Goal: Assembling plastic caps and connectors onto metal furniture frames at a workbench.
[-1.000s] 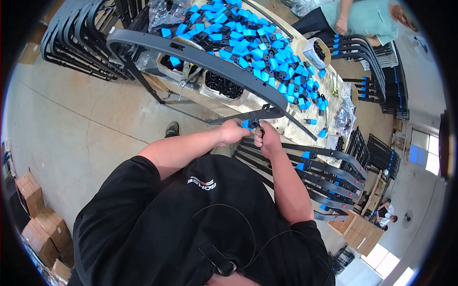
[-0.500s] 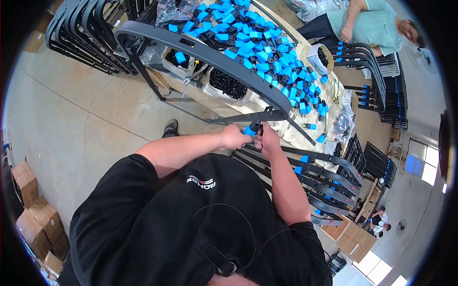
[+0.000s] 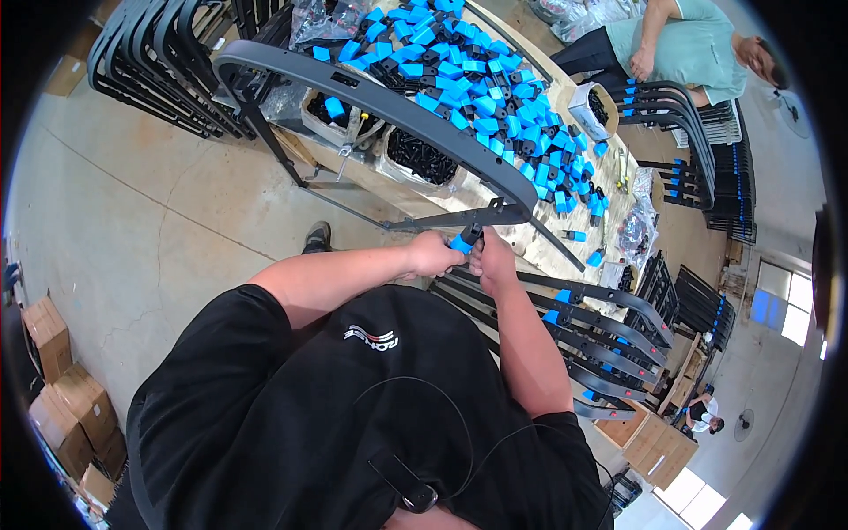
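A large dark-grey curved metal frame [image 3: 402,119] stands in front of me and leans across the table's near side. By its lower right corner, my left hand [image 3: 431,254] is closed round a blue-and-black plastic fitting [image 3: 461,241], its black end pointing up toward a bracket [image 3: 496,212] on the frame. My right hand [image 3: 495,258] is closed against the fitting's right side, fingers curled. Whatever those fingertips pinch is too small and hidden to make out. Whether the fitting touches the frame I cannot tell.
A wooden table [image 3: 552,247] bears a heap of blue-and-black fittings [image 3: 495,97]. Boxes of black parts [image 3: 422,155] stand along its near edge. More curved frames [image 3: 609,344] are stacked right of me, others [image 3: 163,62] at far left. A co-worker [image 3: 658,49] stands beyond the table.
Both hands stay by the frame's lower corner. The fitting and my right fingers have shifted only very slightly.
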